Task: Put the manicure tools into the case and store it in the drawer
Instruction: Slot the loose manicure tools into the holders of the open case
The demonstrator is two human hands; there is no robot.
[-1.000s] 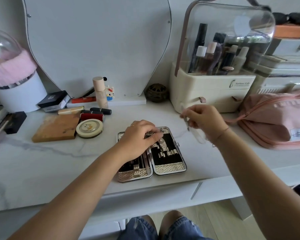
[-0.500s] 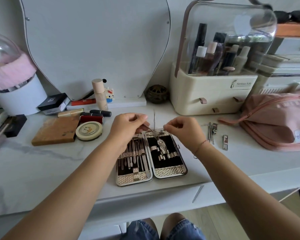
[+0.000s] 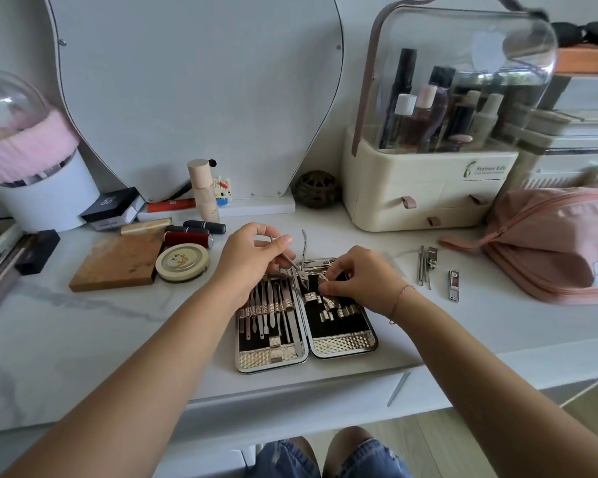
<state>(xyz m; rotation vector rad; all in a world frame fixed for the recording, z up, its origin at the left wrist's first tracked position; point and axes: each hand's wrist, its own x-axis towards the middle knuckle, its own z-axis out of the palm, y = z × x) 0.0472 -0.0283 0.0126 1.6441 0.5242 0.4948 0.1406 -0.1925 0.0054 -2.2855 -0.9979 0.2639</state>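
Note:
The manicure case (image 3: 342, 345) lies open and flat near the front edge of the white table. Its left half holds several slim metal tools under gold loops; the right half shows mostly bare black lining and loops. My left hand (image 3: 252, 260) pinches one handle of a steel nipper (image 3: 302, 260), whose jaws point down into the top of the case. My right hand (image 3: 359, 281) has its fingers curled on the gold loops at the upper right half. Loose tools (image 3: 426, 265) and a small nail clipper (image 3: 453, 286) lie on the table to the right.
A cream cosmetic organiser (image 3: 425, 198) with small drawers stands behind, a pink zip pouch (image 3: 549, 243) at right. Lipsticks (image 3: 194, 232), a round tin (image 3: 182, 262) and a wooden block (image 3: 116, 260) lie left. A drawer front with a slim handle (image 3: 398, 388) sits below the table edge.
My right hand has come down from the nipper onto the loops in the case's right half. My left hand now holds the nipper, which has tilted.

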